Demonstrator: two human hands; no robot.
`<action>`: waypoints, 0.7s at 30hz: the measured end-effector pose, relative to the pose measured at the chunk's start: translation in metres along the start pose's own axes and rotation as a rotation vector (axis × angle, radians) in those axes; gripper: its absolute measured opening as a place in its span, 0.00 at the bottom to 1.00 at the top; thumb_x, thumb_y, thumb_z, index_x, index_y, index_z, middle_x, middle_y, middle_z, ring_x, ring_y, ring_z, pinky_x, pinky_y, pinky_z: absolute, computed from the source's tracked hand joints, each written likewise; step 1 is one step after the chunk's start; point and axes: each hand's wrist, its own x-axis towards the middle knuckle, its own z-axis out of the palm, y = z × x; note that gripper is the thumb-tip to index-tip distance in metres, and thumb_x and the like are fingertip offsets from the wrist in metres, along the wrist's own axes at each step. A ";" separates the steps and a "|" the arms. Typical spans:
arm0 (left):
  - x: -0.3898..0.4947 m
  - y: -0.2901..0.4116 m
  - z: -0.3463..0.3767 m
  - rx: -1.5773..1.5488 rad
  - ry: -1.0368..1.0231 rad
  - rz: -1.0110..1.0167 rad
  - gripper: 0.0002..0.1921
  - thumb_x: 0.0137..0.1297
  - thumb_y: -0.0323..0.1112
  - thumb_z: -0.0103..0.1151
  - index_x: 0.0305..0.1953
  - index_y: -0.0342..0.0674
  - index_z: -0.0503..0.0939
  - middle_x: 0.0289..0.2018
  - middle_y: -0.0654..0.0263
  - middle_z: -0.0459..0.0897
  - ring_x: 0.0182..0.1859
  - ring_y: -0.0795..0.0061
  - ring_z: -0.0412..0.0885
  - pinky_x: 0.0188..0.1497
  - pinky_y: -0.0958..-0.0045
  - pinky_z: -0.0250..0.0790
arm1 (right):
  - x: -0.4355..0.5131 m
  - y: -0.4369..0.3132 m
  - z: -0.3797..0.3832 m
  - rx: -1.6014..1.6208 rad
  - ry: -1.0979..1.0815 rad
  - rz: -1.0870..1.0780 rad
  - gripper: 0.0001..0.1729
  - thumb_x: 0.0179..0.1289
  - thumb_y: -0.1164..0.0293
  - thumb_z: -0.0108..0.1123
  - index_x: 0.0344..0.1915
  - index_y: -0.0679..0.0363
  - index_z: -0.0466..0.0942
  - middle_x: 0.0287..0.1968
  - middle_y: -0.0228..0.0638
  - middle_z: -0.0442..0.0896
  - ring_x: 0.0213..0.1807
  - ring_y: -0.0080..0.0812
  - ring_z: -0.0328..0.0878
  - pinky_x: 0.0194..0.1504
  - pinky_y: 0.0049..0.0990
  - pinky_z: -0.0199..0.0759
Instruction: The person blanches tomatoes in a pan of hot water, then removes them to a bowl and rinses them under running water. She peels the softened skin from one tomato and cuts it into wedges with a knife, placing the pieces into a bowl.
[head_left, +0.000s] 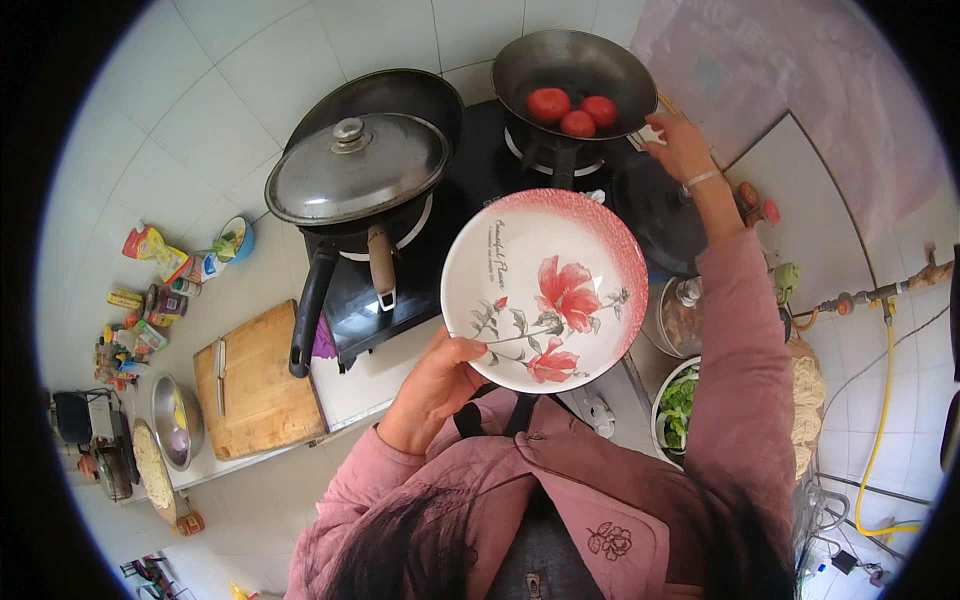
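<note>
My left hand (442, 382) grips the near left rim of a white ceramic plate (510, 247) with red flowers, grey leaves, printed writing and a speckled red rim. The plate is tilted towards me, and nothing lies on it. Beside the right rim of a dark wok (517, 67) is my right hand (679, 146), its fingers curled near a small white item (649, 136). Whether the fingers hold that item is unclear. Several red tomatoes (549, 106) lie in the wok, which sits on the right burner of a black gas stove (480, 165).
A pan with a metal lid (360, 172) covers the left burner, handles pointing towards me. To the left are a wooden cutting board (262, 390), a knife (220, 375) and a steel bowl (176, 420). A bowl of leafy greens (679, 405) and a glass-lidded pot (679, 319) stand at right.
</note>
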 end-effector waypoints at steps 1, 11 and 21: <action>0.003 0.005 0.000 0.012 0.000 0.021 0.35 0.53 0.26 0.51 0.65 0.32 0.56 0.56 0.49 0.72 0.56 0.57 0.76 0.56 0.56 0.72 | 0.016 0.004 0.005 -0.040 -0.052 0.005 0.24 0.51 0.63 0.65 0.49 0.60 0.77 0.45 0.47 0.80 0.51 0.48 0.75 0.53 0.42 0.68; 0.006 0.031 0.032 -0.011 0.216 0.184 0.34 0.51 0.27 0.51 0.64 0.30 0.58 0.56 0.51 0.72 0.56 0.58 0.74 0.57 0.58 0.70 | 0.121 0.006 0.034 -0.241 -0.591 -0.153 0.42 0.41 0.73 0.72 0.62 0.49 0.69 0.53 0.49 0.73 0.56 0.51 0.71 0.57 0.39 0.68; 0.039 0.036 0.059 -0.029 0.299 0.194 0.33 0.52 0.27 0.51 0.63 0.29 0.58 0.55 0.51 0.73 0.55 0.59 0.76 0.57 0.61 0.69 | 0.137 0.004 0.045 -0.338 -0.840 -0.272 0.47 0.38 0.73 0.74 0.63 0.43 0.66 0.55 0.47 0.70 0.56 0.51 0.71 0.55 0.40 0.69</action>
